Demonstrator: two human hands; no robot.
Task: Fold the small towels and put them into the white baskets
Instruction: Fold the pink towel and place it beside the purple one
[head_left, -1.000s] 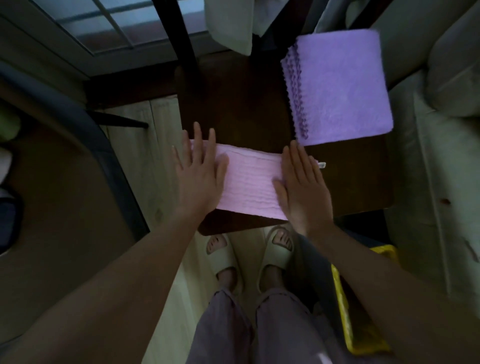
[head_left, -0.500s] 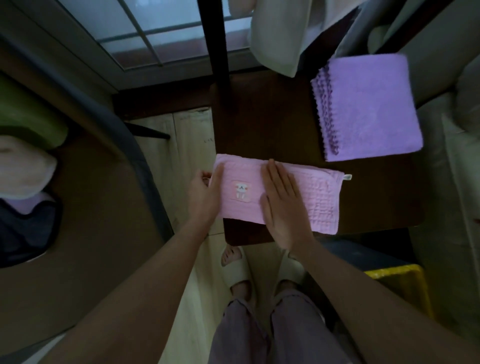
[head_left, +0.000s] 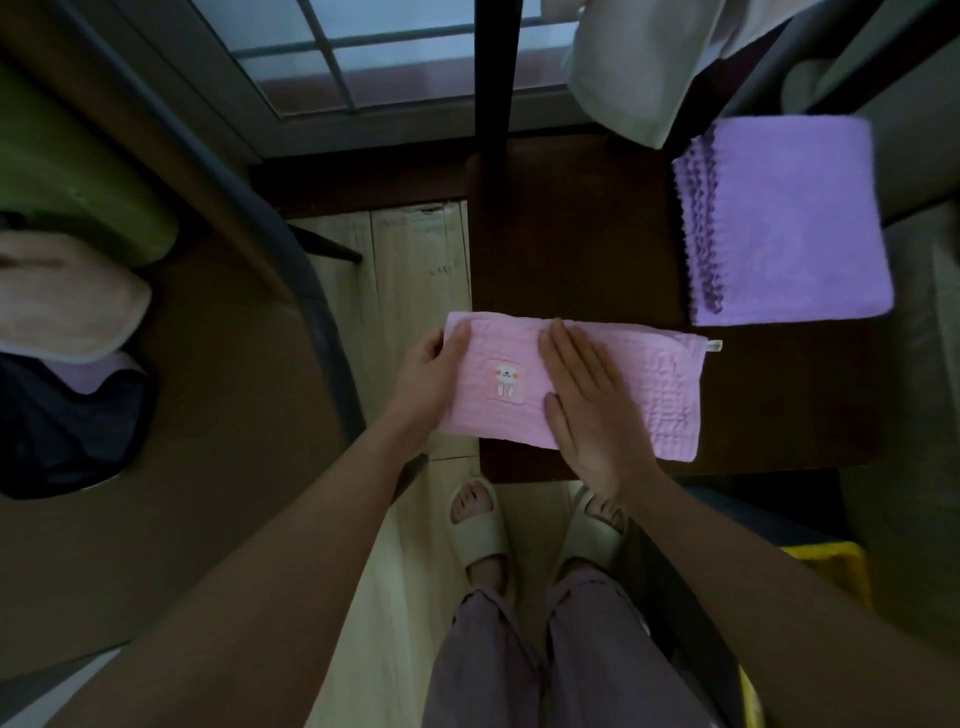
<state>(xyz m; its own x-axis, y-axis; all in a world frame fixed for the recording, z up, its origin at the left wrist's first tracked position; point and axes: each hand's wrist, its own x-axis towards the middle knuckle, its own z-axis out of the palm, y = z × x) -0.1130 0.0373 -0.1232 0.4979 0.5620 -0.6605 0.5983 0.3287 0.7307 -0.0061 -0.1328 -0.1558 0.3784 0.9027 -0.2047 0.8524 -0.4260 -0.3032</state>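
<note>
Pink cloth is the work item: the pink towel (head_left: 571, 384) lies as a long strip at the near edge of the dark wooden surface (head_left: 571, 234), at 6 o'clock on it, its left end overhanging the edge. Your left hand (head_left: 428, 376) has its grip closed on that overhanging end, thumb on top and fingers beneath. Your right hand (head_left: 584, 400) lies flat with straight fingers across the strip's middle, just right of the rabbit patch (head_left: 505, 383), holding nothing.

Judged step: the crosswise fold, with the right hand marking the crease. The next move calls for carrying the left end toward 3 o'clock, meeting the tagged right end squarely.

Farther off, at 2 o'clock on the surface, the purple towel stack (head_left: 784, 218) sits well apart. No white basket is identifiable.
</note>
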